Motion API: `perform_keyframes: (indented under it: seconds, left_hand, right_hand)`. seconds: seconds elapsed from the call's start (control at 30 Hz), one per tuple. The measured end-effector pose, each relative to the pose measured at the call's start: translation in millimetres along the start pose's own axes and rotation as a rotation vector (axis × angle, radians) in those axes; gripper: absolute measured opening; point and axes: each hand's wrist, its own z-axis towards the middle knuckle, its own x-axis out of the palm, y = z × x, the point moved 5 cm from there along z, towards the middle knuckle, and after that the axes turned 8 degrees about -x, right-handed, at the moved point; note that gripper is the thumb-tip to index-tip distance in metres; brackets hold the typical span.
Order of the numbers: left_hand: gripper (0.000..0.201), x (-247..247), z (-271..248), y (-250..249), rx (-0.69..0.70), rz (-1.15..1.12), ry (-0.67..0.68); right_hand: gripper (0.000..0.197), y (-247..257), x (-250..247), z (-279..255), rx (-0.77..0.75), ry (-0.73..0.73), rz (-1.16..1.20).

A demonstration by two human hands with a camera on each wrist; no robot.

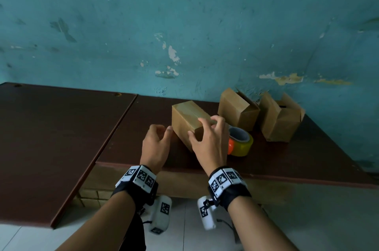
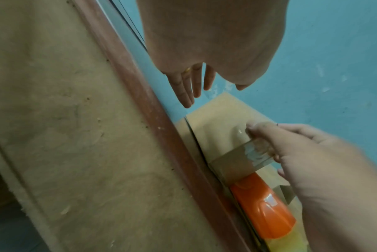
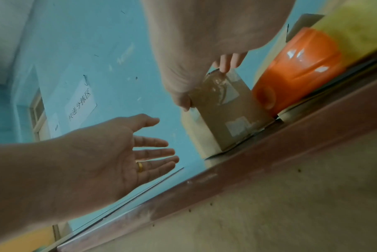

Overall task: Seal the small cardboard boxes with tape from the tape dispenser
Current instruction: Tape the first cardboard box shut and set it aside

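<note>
A closed small cardboard box [image 1: 185, 116] lies on the dark brown table [image 1: 276, 160], with clear tape over its top seam and near end [image 3: 226, 92]. My right hand [image 1: 205, 130] grips the box's near end, thumb on the taped end face [image 2: 258, 131] and fingers curled over the top. My left hand [image 1: 162, 130] hovers just left of the box with relaxed, straight fingers [image 3: 157, 151] and holds nothing. The orange tape dispenser [image 1: 240, 142] with its yellowish roll stands on the table just right of the box, behind my right hand.
Two more cardboard boxes [image 1: 238, 109] [image 1: 281, 117] with raised flaps stand at the back right against the teal wall. A second brown table [image 1: 51, 138] adjoins on the left. The table's front edge [image 1: 205, 166] runs just below my wrists.
</note>
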Motion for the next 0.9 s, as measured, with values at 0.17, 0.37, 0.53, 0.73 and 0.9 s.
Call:
perform_keyframes:
  seconds: [0.17,0.37,0.53,0.73,0.9]
  left_hand:
    - [0.054,-12,7,-13,0.076,0.01,-0.036]
    - [0.045,-27,13,-25,0.23,0.064,0.043]
    - [0.056,-23,11,-28,0.332,0.181,0.168]
    - [0.057,-17,6,-28,0.47,0.224,0.139]
    - [0.05,-15,13,-22,0.56,0.27,0.11]
  right_hand:
    - [0.046,-11,0,-1,-0.085,0.085,0.072]
    - [0.055,-26,2,5,-0.08,0.295,0.284]
    - [0.061,-35,0,12,-0.038,0.422,0.433]
    - [0.065,-39,-1,11,-0.002,0.466,0.513]
    - [0.066,-40,1,12,0.032,0.464,0.509]
